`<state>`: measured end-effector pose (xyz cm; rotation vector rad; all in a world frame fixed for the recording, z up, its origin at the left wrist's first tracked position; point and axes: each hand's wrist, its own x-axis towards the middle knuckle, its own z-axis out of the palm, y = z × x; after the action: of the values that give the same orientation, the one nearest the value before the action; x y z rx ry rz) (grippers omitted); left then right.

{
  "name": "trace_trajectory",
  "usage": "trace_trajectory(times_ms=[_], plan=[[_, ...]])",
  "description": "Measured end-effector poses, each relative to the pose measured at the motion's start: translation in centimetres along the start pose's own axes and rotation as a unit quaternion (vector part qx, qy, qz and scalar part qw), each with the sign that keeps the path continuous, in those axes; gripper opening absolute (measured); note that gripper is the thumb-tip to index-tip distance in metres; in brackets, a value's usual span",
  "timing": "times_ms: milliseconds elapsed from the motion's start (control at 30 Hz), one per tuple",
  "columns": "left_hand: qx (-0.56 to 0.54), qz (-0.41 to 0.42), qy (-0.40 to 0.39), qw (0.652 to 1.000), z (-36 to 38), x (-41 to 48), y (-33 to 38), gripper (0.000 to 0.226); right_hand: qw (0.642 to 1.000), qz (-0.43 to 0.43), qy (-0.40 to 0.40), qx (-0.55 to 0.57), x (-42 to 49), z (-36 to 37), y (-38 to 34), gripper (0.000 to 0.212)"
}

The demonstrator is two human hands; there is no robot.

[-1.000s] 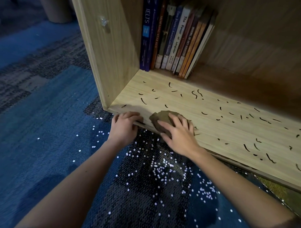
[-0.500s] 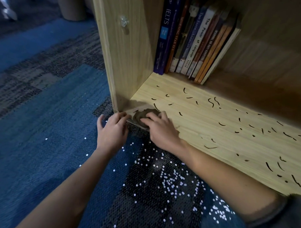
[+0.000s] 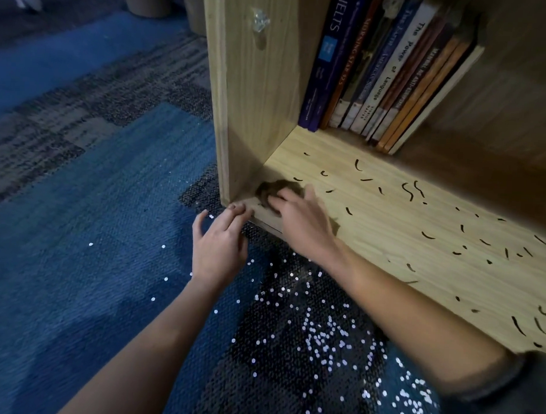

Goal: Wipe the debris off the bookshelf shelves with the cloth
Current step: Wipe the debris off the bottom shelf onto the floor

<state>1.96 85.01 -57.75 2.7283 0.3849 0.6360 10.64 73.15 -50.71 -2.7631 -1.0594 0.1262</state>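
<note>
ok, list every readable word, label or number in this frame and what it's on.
"IELTS": spine of the dark blue book, leftmost in the row.
"The Power of Language": spine of the white book.
Small print at the foot of the white spine: too small to read.
The other book spines: lettered, but too blurred to read.
No text elsewhere.

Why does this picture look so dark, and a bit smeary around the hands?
Head view: the light is dim throughout, and the back of the shelf is in deep shadow; the right hand and cloth are smeared, likely motion blur; the left hand is sharper; the side panel leans from the wide-angle lens.
</note>
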Motion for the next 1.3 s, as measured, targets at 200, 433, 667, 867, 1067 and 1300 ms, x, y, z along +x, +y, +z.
trace_trajectory(times_ms=[200,433,667,867,1067,1300], plan=[[-0.025,-0.022,-0.019,0.999,0.0,0.2,-0.2,0.039,1.000,0.009,0.017,-0.008,0.8,-0.8,0.9,0.056],[-0.031,-0.023,-0.053,0.998,-0.5,0.5,-0.8,0.045,0.998,-0.042,-0.001,-0.041,0.6,-0.9,0.3,0.054],[-0.047,-0.037,-0.086,0.994,-1.5,0.8,-0.5,0.045,0.999,-0.007,-0.040,0.024,0.7,-0.8,0.8,0.051],[-0.122,-0.075,-0.077,0.987,-2.3,1.7,0.5,0.038,0.992,-0.007,-0.095,0.077,-0.4,-0.6,0.5,0.047],[-0.120,-0.119,-0.119,0.978,-2.4,3.6,4.9,0.046,0.979,0.056,0.056,0.189,-5.8,-1.3,5.4,0.037],[0.043,-0.077,-0.269,0.959,-2.4,4.9,9.8,0.068,0.986,0.089,0.075,0.118,-8.8,1.2,7.7,0.035]])
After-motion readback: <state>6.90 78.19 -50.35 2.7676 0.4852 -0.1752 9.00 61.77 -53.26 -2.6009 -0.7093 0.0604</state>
